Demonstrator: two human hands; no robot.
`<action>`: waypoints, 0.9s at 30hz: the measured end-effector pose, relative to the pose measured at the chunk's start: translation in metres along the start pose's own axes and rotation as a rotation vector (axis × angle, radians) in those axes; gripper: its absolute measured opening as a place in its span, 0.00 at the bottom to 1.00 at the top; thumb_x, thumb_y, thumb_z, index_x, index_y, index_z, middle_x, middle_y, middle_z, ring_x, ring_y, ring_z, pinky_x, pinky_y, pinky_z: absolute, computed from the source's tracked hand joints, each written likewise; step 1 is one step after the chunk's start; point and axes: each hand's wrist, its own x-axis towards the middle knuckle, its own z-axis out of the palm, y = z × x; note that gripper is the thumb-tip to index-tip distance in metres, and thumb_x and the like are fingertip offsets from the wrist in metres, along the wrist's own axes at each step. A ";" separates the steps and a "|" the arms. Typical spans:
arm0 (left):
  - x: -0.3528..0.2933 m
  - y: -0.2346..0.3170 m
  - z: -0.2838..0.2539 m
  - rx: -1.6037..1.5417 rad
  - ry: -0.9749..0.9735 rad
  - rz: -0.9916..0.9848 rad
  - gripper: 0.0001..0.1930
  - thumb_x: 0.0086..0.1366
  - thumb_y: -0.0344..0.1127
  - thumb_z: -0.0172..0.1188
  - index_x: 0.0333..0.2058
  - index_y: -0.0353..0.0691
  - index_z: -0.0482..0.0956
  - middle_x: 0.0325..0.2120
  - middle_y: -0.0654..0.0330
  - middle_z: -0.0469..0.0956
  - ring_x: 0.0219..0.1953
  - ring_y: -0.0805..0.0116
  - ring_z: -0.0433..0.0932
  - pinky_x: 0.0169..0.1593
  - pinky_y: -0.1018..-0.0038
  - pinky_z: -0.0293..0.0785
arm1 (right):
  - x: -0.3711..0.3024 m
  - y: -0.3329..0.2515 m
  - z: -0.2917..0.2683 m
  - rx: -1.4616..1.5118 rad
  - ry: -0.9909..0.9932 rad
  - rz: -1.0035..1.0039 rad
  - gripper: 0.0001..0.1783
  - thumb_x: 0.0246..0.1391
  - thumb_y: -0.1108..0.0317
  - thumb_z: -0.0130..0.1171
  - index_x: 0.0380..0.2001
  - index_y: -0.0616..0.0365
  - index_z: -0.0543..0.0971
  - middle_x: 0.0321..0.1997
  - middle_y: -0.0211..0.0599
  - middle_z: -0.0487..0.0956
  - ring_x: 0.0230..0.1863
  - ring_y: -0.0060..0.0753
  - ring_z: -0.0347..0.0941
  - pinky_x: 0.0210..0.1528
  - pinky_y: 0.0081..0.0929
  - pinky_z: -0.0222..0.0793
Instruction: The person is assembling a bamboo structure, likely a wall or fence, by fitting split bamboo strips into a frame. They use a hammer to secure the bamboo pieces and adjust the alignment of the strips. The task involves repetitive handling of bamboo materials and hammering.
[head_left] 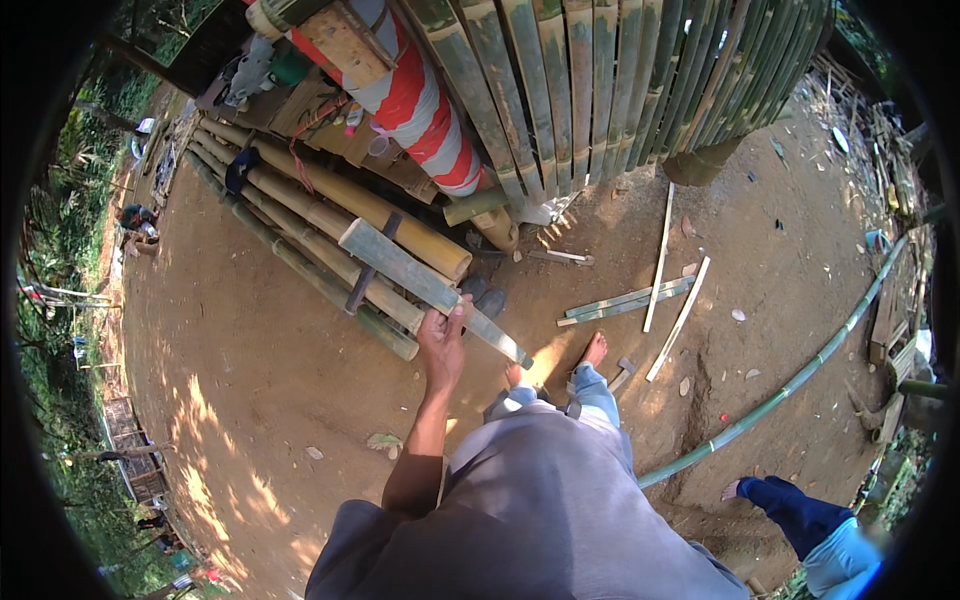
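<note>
Your left hand (441,345) is pinching a split-bamboo slat (398,267) near its middle, thumb and fingertips pressed together on it. The slat slants in front of you: its broad grey-green end reaches over the bamboo poles (345,222), and its narrower, paler end points toward your feet (594,348). You cannot tell from this view whether it touches the poles. Your right hand is out of view, so its grip cannot be told.

The poles lie side by side toward the left edge of the dirt ground (270,350), with 2 dark shoes (490,300) just beside their near ends. Ahead of you stands a slatted bamboo panel (580,90), beside a red-and-white striped wrapping (425,115). Below it lie 2 pale strips (678,320), 1 of them crossing the green strips (625,302). Toward the ground's right edge, a long green bamboo pole (800,378) curves near another person (800,515).
</note>
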 end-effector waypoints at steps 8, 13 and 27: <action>-0.015 -0.019 -0.076 -0.080 0.097 -0.026 0.12 0.73 0.32 0.53 0.47 0.27 0.74 0.47 0.47 0.81 0.46 0.71 0.77 0.52 0.75 0.71 | -0.065 0.023 0.030 0.048 -0.052 0.009 0.22 0.59 0.56 0.60 0.46 0.64 0.82 0.45 0.39 0.83 0.51 0.30 0.75 0.53 0.26 0.69; -0.023 -0.034 -0.099 -0.096 0.085 -0.070 0.12 0.72 0.32 0.54 0.47 0.27 0.74 0.46 0.47 0.81 0.45 0.71 0.77 0.52 0.76 0.71 | -0.083 0.033 0.044 0.120 -0.069 -0.036 0.22 0.58 0.55 0.62 0.45 0.63 0.83 0.45 0.39 0.83 0.52 0.31 0.75 0.54 0.25 0.69; -0.006 -0.045 -0.116 -0.096 0.017 -0.063 0.13 0.72 0.30 0.54 0.50 0.25 0.74 0.45 0.50 0.82 0.44 0.71 0.78 0.52 0.75 0.71 | -0.131 -0.042 0.051 0.012 -0.056 -0.073 0.21 0.61 0.58 0.55 0.45 0.67 0.80 0.42 0.35 0.82 0.39 0.23 0.75 0.45 0.25 0.71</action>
